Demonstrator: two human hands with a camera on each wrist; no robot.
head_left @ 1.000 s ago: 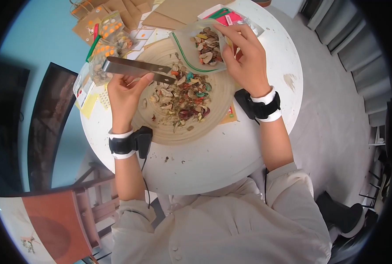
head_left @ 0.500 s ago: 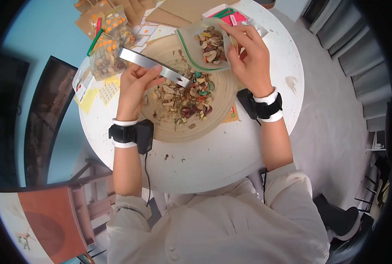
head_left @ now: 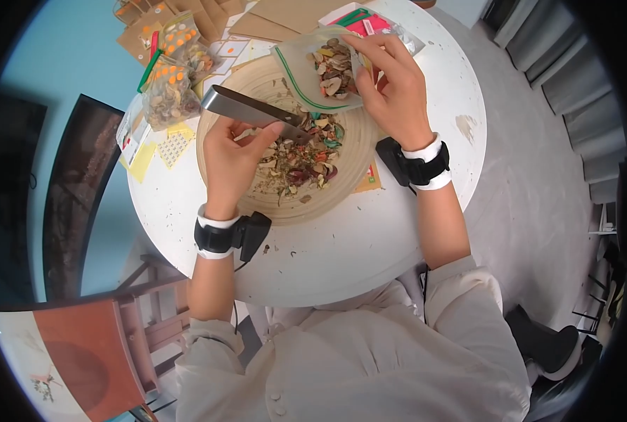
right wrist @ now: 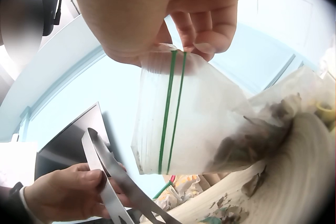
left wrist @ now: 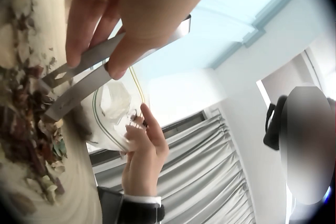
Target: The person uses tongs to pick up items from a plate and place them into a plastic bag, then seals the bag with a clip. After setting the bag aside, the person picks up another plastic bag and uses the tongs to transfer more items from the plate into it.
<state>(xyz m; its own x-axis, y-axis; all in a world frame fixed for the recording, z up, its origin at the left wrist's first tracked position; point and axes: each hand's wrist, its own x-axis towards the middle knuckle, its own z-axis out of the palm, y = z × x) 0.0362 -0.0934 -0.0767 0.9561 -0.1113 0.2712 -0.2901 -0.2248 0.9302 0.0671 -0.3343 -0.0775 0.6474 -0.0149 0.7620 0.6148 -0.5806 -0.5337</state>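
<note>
My left hand [head_left: 232, 165] holds metal tongs [head_left: 246, 109] between thumb and fingers. Their tips reach down into a heap of dried potpourri [head_left: 299, 169], brown and cream with teal and dark red bits. The left wrist view shows the two tong arms [left wrist: 79, 92] slightly apart, ends among the flakes. Under the heap lies a round wooden plate [head_left: 359, 151]. At the plate's far right, my right hand [head_left: 401, 91] pinches the edge of a clear zip bag [head_left: 299, 63] with a green seal. The bag lies tilted with its mouth toward the tongs, potpourri gathered inside [right wrist: 247, 145].
Filled zip bags with orange dots [head_left: 169, 91] stand left of the plate, near a yellow sticker sheet [head_left: 175, 145]. Kraft paper bags [head_left: 204, 24] lie at the back. A white box [head_left: 412, 46] with pink and green things sits behind the bag. Crumbs dot the white table [head_left: 313, 260].
The left hand has moved right with the tongs, their tips going from the heap's upper left into its middle. The right hand and bag have stayed nearly in place.
</note>
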